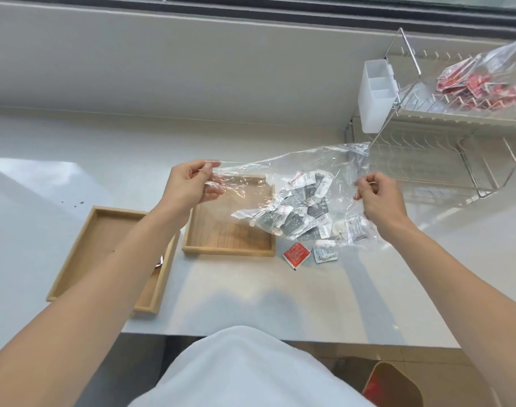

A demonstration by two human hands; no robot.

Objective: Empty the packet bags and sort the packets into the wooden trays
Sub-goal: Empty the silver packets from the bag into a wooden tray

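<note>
Clear crinkled plastic bag (250, 177) of grey-white sachets (303, 212) hangs at frame centre, pinched at its ends by the left hand (189, 183) and right hand (380, 198), partly over the square wooden tray (227, 251). If it is tipped carelessly, sachets may spill past the tray onto the white counter (280, 304).

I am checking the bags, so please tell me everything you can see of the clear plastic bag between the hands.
The clear plastic bag is thin, crinkled and transparent. It hangs stretched in the air, partly above a wooden tray. The left hand pinches its left edge, the right hand its right side. Grey and white packets gather in its sagging lower part.
</note>
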